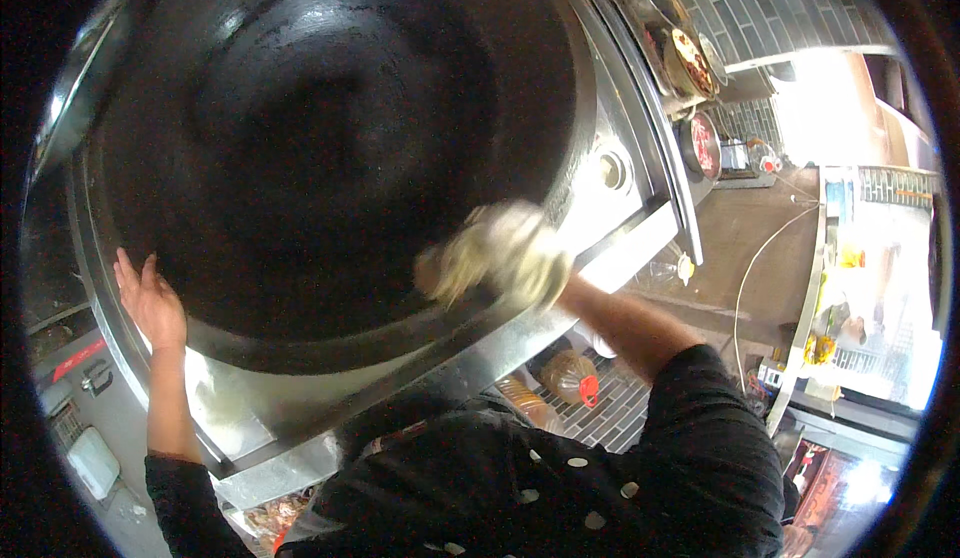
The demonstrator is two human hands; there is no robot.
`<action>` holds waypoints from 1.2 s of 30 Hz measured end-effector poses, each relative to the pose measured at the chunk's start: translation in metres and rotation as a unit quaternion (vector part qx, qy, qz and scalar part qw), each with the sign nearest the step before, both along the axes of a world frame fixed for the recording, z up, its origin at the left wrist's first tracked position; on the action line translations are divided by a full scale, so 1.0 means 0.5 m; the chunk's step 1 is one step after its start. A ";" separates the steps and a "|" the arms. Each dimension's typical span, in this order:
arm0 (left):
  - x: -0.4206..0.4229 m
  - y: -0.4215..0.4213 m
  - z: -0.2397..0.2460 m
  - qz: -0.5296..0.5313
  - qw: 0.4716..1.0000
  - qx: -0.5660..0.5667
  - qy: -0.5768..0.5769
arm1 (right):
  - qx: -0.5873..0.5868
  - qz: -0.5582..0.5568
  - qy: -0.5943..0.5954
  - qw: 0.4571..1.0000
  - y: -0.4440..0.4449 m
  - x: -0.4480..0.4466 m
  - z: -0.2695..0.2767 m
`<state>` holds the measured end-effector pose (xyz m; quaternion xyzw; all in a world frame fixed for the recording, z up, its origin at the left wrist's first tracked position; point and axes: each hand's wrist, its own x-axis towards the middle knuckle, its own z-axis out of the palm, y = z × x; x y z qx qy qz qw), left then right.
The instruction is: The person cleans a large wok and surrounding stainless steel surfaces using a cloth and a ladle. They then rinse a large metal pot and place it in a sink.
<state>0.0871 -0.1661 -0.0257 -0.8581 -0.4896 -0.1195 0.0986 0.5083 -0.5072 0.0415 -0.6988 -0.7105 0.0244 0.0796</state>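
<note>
A very large dark wok fills the space before me, set in a metal stove top. Its inner surface has a wet or oily shine. My left hand lies against the wok's left rim, fingers apart and holding nothing. Over the right front rim, my right hand grips a pale yellowish cloth. The cloth is blurred by motion and hides most of that hand. Whether it touches the wok there, I cannot tell.
A metal rail borders the stove's right side. Beyond it stand a pot of reddish food and a filled bowl. Red-capped plastic bottle and others stand below the front edge. Part of another person's hand shows at lower right.
</note>
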 end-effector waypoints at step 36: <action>0.040 -0.029 0.029 0.016 0.997 -0.027 -0.065 | 0.031 -0.136 -0.433 0.891 0.332 0.220 -0.290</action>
